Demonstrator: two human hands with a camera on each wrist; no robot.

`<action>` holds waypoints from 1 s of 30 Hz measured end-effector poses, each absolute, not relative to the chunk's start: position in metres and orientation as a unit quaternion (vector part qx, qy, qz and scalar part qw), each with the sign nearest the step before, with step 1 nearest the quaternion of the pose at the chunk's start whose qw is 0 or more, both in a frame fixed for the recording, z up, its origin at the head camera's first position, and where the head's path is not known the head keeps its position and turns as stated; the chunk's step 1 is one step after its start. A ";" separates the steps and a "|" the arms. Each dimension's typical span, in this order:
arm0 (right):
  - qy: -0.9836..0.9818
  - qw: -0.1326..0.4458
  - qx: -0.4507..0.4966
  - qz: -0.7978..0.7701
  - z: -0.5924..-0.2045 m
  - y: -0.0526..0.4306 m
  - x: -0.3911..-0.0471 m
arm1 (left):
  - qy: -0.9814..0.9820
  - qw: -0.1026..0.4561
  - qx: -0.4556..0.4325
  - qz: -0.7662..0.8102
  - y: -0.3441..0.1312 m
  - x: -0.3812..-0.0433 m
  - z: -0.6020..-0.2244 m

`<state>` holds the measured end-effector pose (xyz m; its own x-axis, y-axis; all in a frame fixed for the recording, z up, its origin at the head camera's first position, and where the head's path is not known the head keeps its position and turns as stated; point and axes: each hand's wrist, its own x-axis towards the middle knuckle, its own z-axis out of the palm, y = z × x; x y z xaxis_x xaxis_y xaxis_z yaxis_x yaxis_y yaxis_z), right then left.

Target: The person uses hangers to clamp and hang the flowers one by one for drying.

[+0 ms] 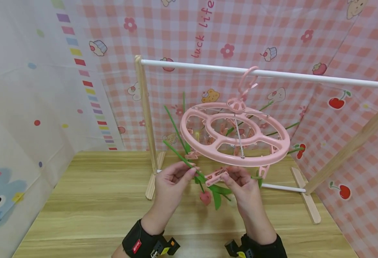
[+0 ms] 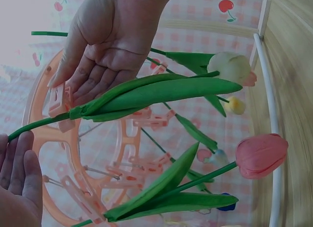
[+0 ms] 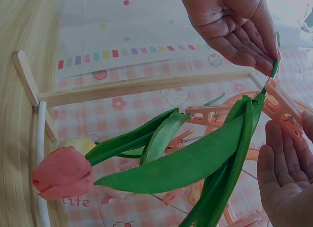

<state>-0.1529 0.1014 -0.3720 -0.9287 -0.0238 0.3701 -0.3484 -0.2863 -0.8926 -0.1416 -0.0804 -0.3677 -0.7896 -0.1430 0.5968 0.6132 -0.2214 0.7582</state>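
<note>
A pink round clip hanger (image 1: 234, 157) hangs from a white rail. At its near side my left hand (image 1: 173, 184) pinches the green stem of an artificial tulip (image 2: 161, 92) between thumb and fingers. My right hand (image 1: 245, 184) pinches a pink clip (image 1: 216, 177) of the hanger. In the right wrist view, the clip's end meets the stem just above the leaves; whether it has closed on the stem I cannot tell. The leaves hang below, and a white bloom (image 2: 229, 68) shows at their tip. A pink tulip (image 3: 63, 173) hangs beside it from another clip.
Other artificial flowers, among them a yellow one (image 2: 236, 105), hang around the ring, stems sticking outward. The white rail (image 1: 192, 67) rests on wooden posts (image 1: 146, 118). A low white bar (image 1: 284, 187) runs behind the hands, above the wooden tabletop (image 1: 95, 215).
</note>
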 end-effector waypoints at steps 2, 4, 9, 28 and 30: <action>-0.594 0.101 0.153 0.784 -0.372 0.102 -0.153 | -0.569 0.251 -0.207 -0.755 -0.081 -0.142 -0.367; -0.597 0.102 0.158 0.780 -0.372 0.102 -0.153 | -0.570 0.251 -0.207 -0.755 -0.081 -0.142 -0.367; -0.595 0.109 0.186 0.774 -0.373 0.102 -0.154 | -0.583 0.250 -0.203 -0.746 -0.082 -0.142 -0.366; -0.573 0.093 0.211 0.786 -0.373 0.106 -0.151 | -0.584 0.214 -0.193 -0.759 -0.084 -0.140 -0.370; -0.568 0.090 0.227 0.786 -0.373 0.106 -0.151 | -0.591 0.204 -0.198 -0.755 -0.085 -0.140 -0.371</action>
<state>-0.1515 0.1065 -0.3732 -0.8805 -0.1174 0.4592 -0.3995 -0.3376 -0.8523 -0.1398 -0.0852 -0.3712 -0.8387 -0.0744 0.5395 0.5415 -0.2187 0.8118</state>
